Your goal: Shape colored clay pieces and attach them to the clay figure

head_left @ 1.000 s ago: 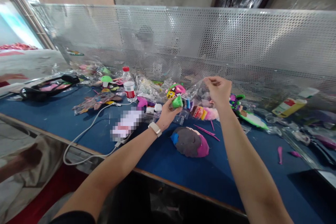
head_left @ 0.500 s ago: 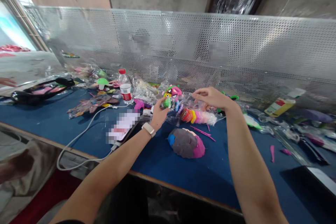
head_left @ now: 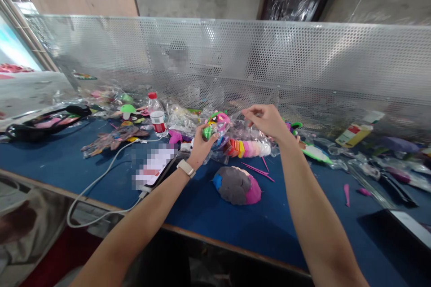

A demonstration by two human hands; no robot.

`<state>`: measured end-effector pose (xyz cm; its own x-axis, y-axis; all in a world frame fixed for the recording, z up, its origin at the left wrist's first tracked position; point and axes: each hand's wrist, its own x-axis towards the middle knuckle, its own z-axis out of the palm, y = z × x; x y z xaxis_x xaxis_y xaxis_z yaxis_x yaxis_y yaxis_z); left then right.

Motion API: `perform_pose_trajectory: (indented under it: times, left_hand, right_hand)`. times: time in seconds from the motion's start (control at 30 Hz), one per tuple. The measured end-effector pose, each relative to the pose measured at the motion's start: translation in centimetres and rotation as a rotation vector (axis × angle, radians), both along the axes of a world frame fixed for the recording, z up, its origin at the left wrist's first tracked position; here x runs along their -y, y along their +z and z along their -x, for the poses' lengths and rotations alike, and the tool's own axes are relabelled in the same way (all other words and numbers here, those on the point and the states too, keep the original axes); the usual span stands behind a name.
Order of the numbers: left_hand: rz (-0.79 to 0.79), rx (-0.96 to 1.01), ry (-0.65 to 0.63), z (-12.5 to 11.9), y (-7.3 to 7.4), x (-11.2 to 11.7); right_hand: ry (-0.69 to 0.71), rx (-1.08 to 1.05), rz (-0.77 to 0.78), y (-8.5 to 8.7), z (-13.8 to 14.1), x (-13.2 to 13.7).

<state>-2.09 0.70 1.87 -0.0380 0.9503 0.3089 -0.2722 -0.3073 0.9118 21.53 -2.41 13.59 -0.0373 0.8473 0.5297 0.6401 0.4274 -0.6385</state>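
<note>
My left hand [head_left: 203, 142], with a pale watch on the wrist, is closed around a small green lump [head_left: 207, 132] in clear plastic. My right hand [head_left: 264, 119] is raised to the right of it, thumb and forefinger pinched on clear plastic film [head_left: 235, 119] that stretches toward the left hand. Behind the left hand is a pink and yellow figure [head_left: 220, 118]. A row of coloured clay pieces [head_left: 247, 148], running from red to white, lies below the right hand. Nearer me on the blue table rests a grey, blue and magenta clay mound [head_left: 235, 186].
Left of my hands are a phone [head_left: 156, 166] on a white cable, a red-capped bottle [head_left: 157, 116] and a black-framed tray [head_left: 47, 123]. Magenta sticks [head_left: 258, 171] lie behind the mound. A yellowish bottle [head_left: 355, 134] and a dark box [head_left: 400, 237] are at right. A perforated metal screen [head_left: 215, 58] stands behind.
My right hand has moved a little left and its fingers have closed into a pinch. The green lump has turned up in my left hand. The view has shifted slightly.
</note>
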Motion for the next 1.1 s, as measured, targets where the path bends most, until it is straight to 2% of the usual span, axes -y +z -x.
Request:
perform_pose_trajectory:
  times: [0.17,0.27,0.37,0.5,0.7,0.9,1.0,1.1]
  left_hand:
    - [0.068,-0.151,0.078,0.6,-1.1,-0.9]
    - [0.142,-0.184,0.014,0.9,-0.6,-0.6]
    - [0.217,-0.125,-0.091,0.8,0.5,0.1]
    - [0.276,-0.019,-0.18,0.5,1.2,0.7]
    - [0.255,-0.021,-0.109,0.2,0.6,0.3]
    - [0.205,0.005,-0.09,0.2,0.7,0.3]
    - [0.201,0.043,-0.081,0.2,0.9,0.3]
    - [0.204,0.043,-0.1,0.3,0.9,0.3]
  right_hand:
    - [0.01,0.018,-0.106,-0.4,1.6,-0.5]
    - [0.004,-0.008,-0.181,-0.8,2.1,-1.0]
    - [-0.009,-0.009,-0.201,-1.2,2.1,-1.6]
    - [0.054,0.014,-0.094,-1.4,1.4,-1.6]
    - [0.187,0.073,0.259,0.0,-0.1,0.2]
    - [0.45,0.11,0.295,1.3,-0.6,2.2]
    - [0.375,0.093,0.298,1.0,-2.2,2.2]
    - [0.233,0.036,0.29,-0.6,-4.8,0.6]
